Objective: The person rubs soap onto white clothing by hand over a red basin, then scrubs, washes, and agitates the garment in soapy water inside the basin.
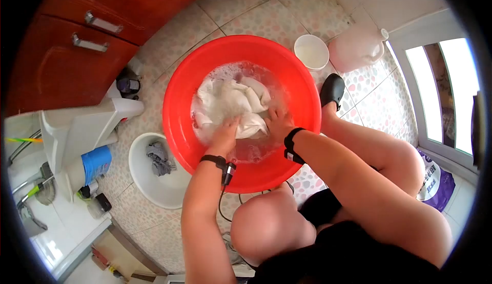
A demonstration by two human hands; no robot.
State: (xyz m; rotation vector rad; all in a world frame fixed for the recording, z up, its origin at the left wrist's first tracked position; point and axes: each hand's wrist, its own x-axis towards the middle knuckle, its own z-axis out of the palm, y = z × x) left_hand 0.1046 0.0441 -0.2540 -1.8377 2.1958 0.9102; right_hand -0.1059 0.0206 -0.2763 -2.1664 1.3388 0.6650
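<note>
A large red basin point(302, 89) stands on the floor in front of me, holding cloudy, sudsy water. In it lies a bunched white cloth point(233, 99), wet and partly under the water. My left hand point(224, 134) is closed on the near left edge of the cloth, its fingertips partly hidden in the folds. On the other side of the same fold, my right hand point(280, 124) has its fingers bent against the cloth, partly in the water. A black band with a small device is on each wrist.
Left of the basin sits a white tub point(141, 163) with a grey cloth point(160, 158). A small white bucket point(311, 52) and a pinkish jug point(357, 47) stand at the upper right. Red cabinets point(72, 64) border the upper left. A purple-and-white bag point(435, 184) lies right.
</note>
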